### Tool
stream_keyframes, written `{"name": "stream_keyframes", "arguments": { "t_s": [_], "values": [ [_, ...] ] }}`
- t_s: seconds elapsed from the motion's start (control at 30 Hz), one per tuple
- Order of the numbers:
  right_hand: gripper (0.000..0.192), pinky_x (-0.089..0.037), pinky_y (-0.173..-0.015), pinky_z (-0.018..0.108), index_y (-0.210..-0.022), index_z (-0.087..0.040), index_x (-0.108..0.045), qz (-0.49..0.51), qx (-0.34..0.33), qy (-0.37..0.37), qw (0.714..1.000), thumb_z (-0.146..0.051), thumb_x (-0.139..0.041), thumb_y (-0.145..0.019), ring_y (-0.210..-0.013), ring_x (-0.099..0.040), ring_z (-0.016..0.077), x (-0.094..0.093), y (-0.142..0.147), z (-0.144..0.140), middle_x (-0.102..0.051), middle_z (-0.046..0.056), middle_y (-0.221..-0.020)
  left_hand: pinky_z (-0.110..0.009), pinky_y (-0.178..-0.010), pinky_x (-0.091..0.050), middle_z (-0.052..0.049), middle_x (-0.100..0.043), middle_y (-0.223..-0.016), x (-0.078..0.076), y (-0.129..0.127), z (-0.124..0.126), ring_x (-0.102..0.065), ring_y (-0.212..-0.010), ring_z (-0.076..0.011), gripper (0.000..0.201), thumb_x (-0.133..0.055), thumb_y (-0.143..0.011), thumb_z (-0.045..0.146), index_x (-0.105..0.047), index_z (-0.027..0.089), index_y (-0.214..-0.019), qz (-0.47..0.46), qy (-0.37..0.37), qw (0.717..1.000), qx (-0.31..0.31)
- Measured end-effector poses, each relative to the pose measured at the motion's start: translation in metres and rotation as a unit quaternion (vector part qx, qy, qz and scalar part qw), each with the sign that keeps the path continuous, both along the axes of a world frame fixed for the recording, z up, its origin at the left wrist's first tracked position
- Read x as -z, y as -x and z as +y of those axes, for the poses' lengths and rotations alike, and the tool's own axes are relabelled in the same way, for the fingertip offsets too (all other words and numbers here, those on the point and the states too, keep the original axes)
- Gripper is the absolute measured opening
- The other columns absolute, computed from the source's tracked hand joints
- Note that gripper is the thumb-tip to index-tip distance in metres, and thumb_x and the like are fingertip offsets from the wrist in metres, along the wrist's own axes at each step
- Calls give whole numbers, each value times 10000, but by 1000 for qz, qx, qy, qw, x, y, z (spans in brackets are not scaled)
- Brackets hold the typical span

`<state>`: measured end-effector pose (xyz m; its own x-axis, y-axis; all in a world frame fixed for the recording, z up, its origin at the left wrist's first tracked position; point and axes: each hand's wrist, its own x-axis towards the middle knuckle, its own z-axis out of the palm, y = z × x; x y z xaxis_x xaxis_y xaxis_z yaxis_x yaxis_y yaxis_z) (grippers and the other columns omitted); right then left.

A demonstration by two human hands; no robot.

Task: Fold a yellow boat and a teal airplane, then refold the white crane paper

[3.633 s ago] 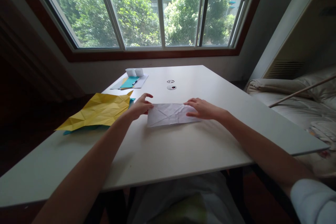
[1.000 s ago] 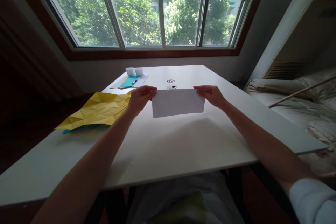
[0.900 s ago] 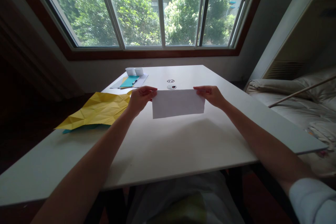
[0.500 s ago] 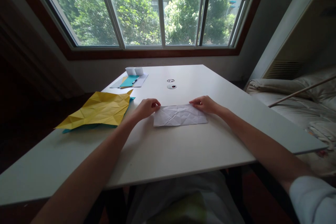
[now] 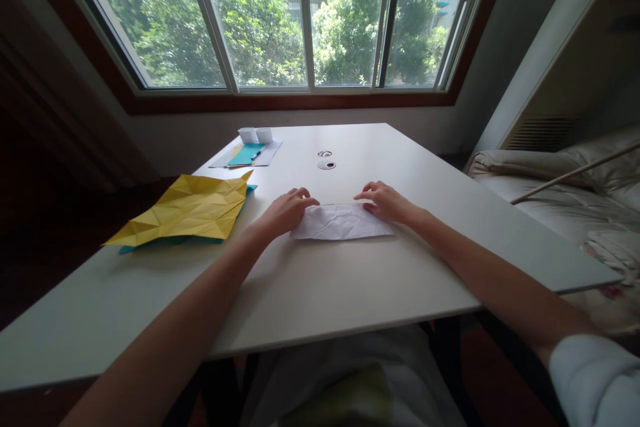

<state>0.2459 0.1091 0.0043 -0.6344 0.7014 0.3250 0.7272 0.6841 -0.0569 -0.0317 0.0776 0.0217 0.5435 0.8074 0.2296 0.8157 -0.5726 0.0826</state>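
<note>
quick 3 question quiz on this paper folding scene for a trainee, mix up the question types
1. True or false: the white paper lies flat on the table.
2. Which hand rests on the paper's left end: left hand or right hand?
3. What lies under the yellow sheet? A) teal sheet B) a book C) a cup

Key: 1 true; 2 left hand; 3 A
</note>
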Motion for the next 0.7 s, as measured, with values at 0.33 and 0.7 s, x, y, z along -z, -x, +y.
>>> {"name": "stream_keyframes", "arguments": {
  "t_s": [0.33,0.7],
  "values": [
    [310,-433,-827,280,-1056,-165,-654,-47,-68,19,996,-135,-399,-882,-925,-581,179,-5,20,-17,-646,98,-987,-304,-699,-441,-112,-627,-915,0,-23,-9,-583,-862,-236,303,-393,-857,222,-693,176,-860,51,0,999,-19],
    [336,-449,-701,301,-925,-141,-610,-100,124,-18,987,-379,-373,-905,-893,-576,227,-7,54,-46,-625,127,-927,-330,-616,-438,-136,-601,-899,14,-68,-32,-553,-887,-282,487,-353,-867,517,-634,120,-889,84,-75,972,-208]
  ]
}}
